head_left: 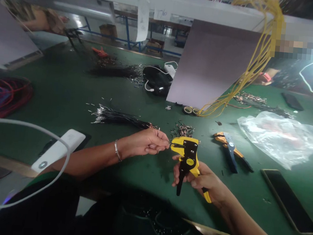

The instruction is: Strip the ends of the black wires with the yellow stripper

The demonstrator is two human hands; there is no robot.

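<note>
My right hand (204, 180) is closed around the handles of a yellow and black wire stripper (190, 155), its jaws pointing left. Pinched in the fingers of my left hand (154, 141) is a thin dark wire (170, 144), its end at the stripper's jaws. Whether the jaws grip the wire I cannot tell. Behind my left hand lies a bundle of black wires (120, 117) with bright tips at its left end. Just beyond the stripper is a small heap of cut wire bits (184, 130).
A second stripper (230, 149), orange and blue, lies right, near a clear plastic bag (280, 137) and a phone (288, 200). Yellow wires (248, 74) hang beside a grey panel (216, 60). A white cable (68, 153) loops over my left arm. Other people's hands show across the table.
</note>
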